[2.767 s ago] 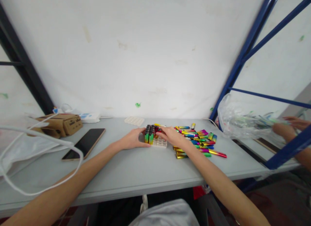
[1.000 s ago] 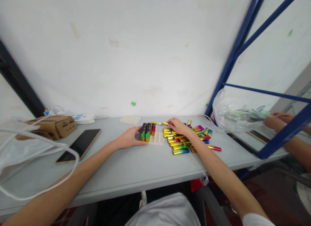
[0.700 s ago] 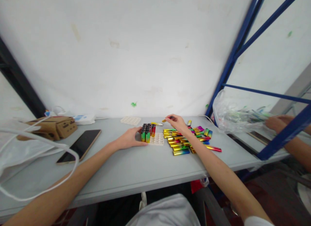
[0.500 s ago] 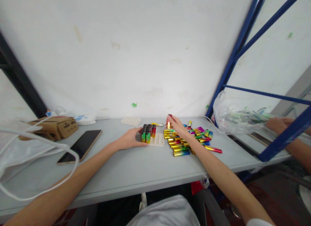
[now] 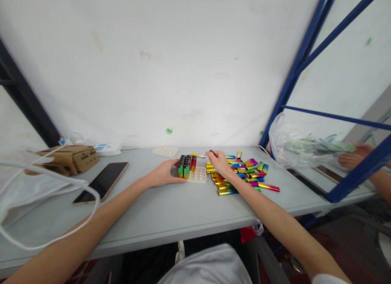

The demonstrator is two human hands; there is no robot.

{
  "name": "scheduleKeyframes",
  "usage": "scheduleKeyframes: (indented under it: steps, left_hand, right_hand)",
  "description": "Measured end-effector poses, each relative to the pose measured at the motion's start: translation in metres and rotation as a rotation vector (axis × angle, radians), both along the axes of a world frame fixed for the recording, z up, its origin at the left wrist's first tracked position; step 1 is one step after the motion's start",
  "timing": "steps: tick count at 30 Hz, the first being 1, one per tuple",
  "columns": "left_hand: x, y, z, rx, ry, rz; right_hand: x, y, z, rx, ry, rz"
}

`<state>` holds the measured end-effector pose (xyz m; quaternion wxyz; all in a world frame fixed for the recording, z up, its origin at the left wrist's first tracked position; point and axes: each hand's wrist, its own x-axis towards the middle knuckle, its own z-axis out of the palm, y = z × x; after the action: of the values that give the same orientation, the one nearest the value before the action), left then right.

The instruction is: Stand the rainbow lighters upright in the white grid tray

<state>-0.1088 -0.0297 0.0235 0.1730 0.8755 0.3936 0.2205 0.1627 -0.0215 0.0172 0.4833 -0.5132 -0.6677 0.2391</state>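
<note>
A white tray (image 5: 199, 177) lies mid-table, with several rainbow-coloured lighters (image 5: 186, 166) standing upright in its left half. My left hand (image 5: 164, 174) is curled against the tray's left side and those upright lighters. My right hand (image 5: 218, 163) hovers just right of the tray, over a loose pile of lighters (image 5: 247, 173) lying flat. It pinches one lighter (image 5: 211, 151), of which only the dark tip shows past my fingers.
A second white tray (image 5: 165, 150) lies by the wall. At the left are a phone (image 5: 101, 181), a cardboard box (image 5: 74, 158), a power strip (image 5: 106, 147) and a white cable (image 5: 49, 235). Right: blue frame (image 5: 301, 60), plastic bag (image 5: 297, 149), another person's hand (image 5: 348, 158).
My right hand left the tray, reached into the pile, lifted one lighter and is bringing it back towards the tray. My left hand has stayed at the tray.
</note>
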Motion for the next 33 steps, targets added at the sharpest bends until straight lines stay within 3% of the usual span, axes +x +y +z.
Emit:
scheduleKeyframes:
  steps: [7,13,19,33]
  left_hand:
    - [0.000,0.001,-0.002,0.006,-0.010,-0.004]
    - [-0.001,0.002,-0.003,0.004,-0.016,-0.008]
    - [0.000,0.001,-0.002,-0.016,-0.029,-0.012]
    - [0.000,0.000,-0.002,-0.008,0.005,0.017]
  right_hand:
    - [-0.008,-0.010,0.005,0.092,-0.162,-0.050]
    - [-0.008,-0.022,0.014,0.202,-0.262,0.125]
    - [-0.008,-0.032,0.022,0.318,-0.545,0.233]
    - [-0.017,-0.022,0.009,0.230,-0.650,0.301]
